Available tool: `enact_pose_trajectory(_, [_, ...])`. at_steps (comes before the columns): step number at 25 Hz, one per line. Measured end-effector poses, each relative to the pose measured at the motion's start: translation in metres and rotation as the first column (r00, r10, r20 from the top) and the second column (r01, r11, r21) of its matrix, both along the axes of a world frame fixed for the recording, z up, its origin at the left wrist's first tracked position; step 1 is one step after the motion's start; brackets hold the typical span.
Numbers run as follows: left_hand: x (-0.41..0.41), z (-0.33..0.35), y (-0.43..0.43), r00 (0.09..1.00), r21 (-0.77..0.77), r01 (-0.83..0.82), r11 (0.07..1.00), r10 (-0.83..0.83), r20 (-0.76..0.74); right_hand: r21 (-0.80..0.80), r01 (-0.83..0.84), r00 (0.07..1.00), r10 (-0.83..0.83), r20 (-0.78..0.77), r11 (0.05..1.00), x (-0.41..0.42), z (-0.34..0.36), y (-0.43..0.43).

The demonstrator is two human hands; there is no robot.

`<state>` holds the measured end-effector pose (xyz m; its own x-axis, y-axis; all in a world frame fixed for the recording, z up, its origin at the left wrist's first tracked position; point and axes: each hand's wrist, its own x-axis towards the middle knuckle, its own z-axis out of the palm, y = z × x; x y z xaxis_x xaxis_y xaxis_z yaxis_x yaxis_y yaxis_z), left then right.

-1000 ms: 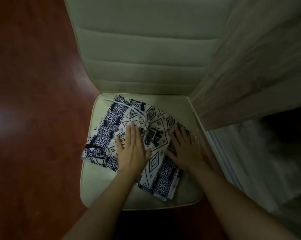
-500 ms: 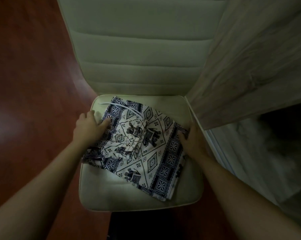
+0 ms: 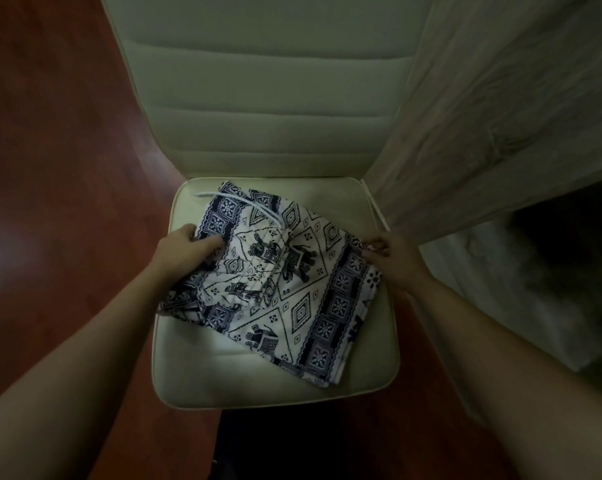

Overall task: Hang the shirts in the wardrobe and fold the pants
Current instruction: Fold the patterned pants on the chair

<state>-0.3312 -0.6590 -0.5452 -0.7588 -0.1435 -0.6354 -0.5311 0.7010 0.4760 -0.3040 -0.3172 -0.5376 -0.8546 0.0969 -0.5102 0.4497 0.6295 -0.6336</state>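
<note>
Gripping: I see left hand [image 3: 185,252] and right hand [image 3: 391,259] pinching opposite edges of the folded elephant-print pants [image 3: 285,289].
Axis: runs upper left to lower right on the chair seat [image 3: 223,379]; I judge both hands equally near.

Printed cloth pants [image 3: 282,282], padded matt chair [image 3: 258,382], glossy wood floor [image 3: 50,168].

A: How are the pants [image 3: 285,282] placed relative to the chair seat [image 3: 202,372]?
B: They are laid folded on the seat, toward its rear and right side, with the drawstring [image 3: 238,200] at the end nearest the backrest [image 3: 268,98].

A: Where are the hands located?
B: The left hand [image 3: 185,251] is positioned at the left edge of the pants, over the seat's left side. The right hand [image 3: 393,258] is positioned at their right edge. A wooden panel [image 3: 500,116] stands to the right of the seat.
</note>
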Motion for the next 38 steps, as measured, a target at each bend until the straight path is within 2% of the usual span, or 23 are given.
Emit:
enact_pose_trajectory(2, [0.007,-0.004,0.005,0.992,-0.085,0.045,0.995,-0.054,-0.11,0.058,0.036,0.991,-0.028,-0.134,0.998,0.008,-0.002,0.0])
enact_pose_trajectory(3, [0.006,-0.004,0.006,0.981,-0.145,0.076,0.987,-0.1,-0.168,0.054,0.059,0.988,-0.051,-0.145,0.997,0.011,-0.003,0.001])
enact_pose_trajectory(6, [-0.012,0.008,0.006,0.918,-0.283,0.171,0.944,-0.257,-0.303,-0.07,0.066,0.997,-0.062,0.051,0.995,0.018,-0.005,0.003])
enact_pose_trajectory(8, [-0.028,0.024,0.01,0.826,-0.383,0.265,0.885,-0.413,-0.383,-0.181,0.07,0.98,-0.034,0.194,0.981,0.026,-0.005,0.002])
enact_pose_trajectory(9, [-0.033,0.033,0.015,0.747,-0.451,0.3,0.841,-0.501,-0.437,-0.221,0.072,0.971,-0.018,0.239,0.973,0.029,-0.005,0.0])
enact_pose_trajectory(11, [-0.034,0.049,0.031,0.504,-0.571,0.321,0.756,-0.647,-0.572,-0.254,0.087,0.96,-0.013,0.28,0.963,0.038,-0.009,-0.006])
enact_pose_trajectory(14, [-0.008,0.055,0.057,0.151,-0.716,0.29,0.635,-0.769,-0.621,-0.25,0.181,0.93,-0.083,0.358,0.951,0.051,-0.013,-0.019])
enact_pose_trajectory(15, [0.009,0.049,0.066,0.087,-0.725,0.272,0.633,-0.766,-0.636,-0.247,0.173,0.925,-0.071,0.373,0.953,0.055,-0.01,-0.023])
enact_pose_trajectory(17, [0.06,0.027,0.085,0.042,-0.696,0.286,0.659,-0.734,-0.678,-0.252,0.213,0.913,-0.101,0.395,0.944,0.06,-0.003,-0.028])
enact_pose_trajectory(18, [0.087,0.012,0.092,0.062,-0.692,0.31,0.652,-0.74,-0.669,-0.267,0.298,0.898,-0.175,0.403,0.916,0.062,-0.002,-0.029])
enact_pose_trajectory(20, [0.134,-0.017,0.098,0.172,-0.713,0.367,0.597,-0.797,-0.579,-0.249,0.429,0.869,-0.322,0.375,0.868,0.059,0.001,-0.028])
enact_pose_trajectory(21, [0.149,-0.029,0.097,0.222,-0.709,0.399,0.581,-0.812,-0.54,-0.272,0.422,0.887,-0.333,0.319,0.865,0.06,-0.02,-0.017])
enact_pose_trajectory(23, [0.161,-0.039,0.095,0.241,-0.681,0.466,0.565,-0.821,-0.517,-0.312,0.341,0.936,-0.291,0.196,0.887,0.064,-0.087,0.019])
enact_pose_trajectory(24, [0.162,-0.037,0.095,0.247,-0.653,0.484,0.582,-0.807,-0.536,-0.322,0.338,0.939,-0.296,0.174,0.884,0.063,-0.103,0.032])
enact_pose_trajectory(25, [0.159,-0.031,0.094,0.296,-0.614,0.464,0.638,-0.765,-0.572,-0.364,0.336,0.939,-0.278,0.203,0.869,0.06,-0.088,0.026])
enact_pose_trajectory(26, [0.155,-0.02,0.093,0.417,-0.549,0.38,0.745,-0.667,-0.617,-0.361,0.335,0.933,-0.251,0.259,0.87,0.054,-0.043,0.004])
enact_pose_trajectory(27, [0.148,-0.011,0.091,0.588,-0.44,0.202,0.875,-0.468,-0.66,-0.302,0.309,0.932,-0.224,0.286,0.902,0.047,-0.015,-0.014])
enact_pose_trajectory(28, [0.138,-0.001,0.087,0.737,-0.314,-0.06,0.948,-0.17,-0.654,-0.293,0.264,0.946,-0.188,0.265,0.919,0.043,0.0,-0.024])
enact_pose_trajectory(29, [0.128,0.004,0.082,0.802,-0.208,-0.325,0.923,0.152,-0.578,-0.279,0.25,0.952,-0.183,0.245,0.927,0.044,0.008,-0.029])
enact_pose_trajectory(30, [0.117,0.007,0.078,0.788,-0.154,-0.512,0.845,0.391,-0.475,-0.282,0.238,0.958,-0.176,0.228,0.93,0.047,0.015,-0.035])
enact_pose_trajectory(31, [0.108,0.007,0.075,0.77,-0.133,-0.589,0.797,0.503,-0.393,-0.262,0.215,0.966,-0.166,0.197,0.941,0.05,0.015,-0.04])
enact_pose_trajectory(34, [0.093,-0.001,0.076,0.829,-0.103,-0.488,0.867,0.424,-0.365,-0.137,0.172,0.985,-0.173,0.003,0.976,0.052,0.011,-0.055])
enact_pose_trajectory(38, [0.074,-0.009,0.056,0.782,-0.099,-0.538,0.837,0.452,-0.429,0.057,0.337,0.927,-0.321,-0.194,0.94,0.058,-0.001,-0.045])
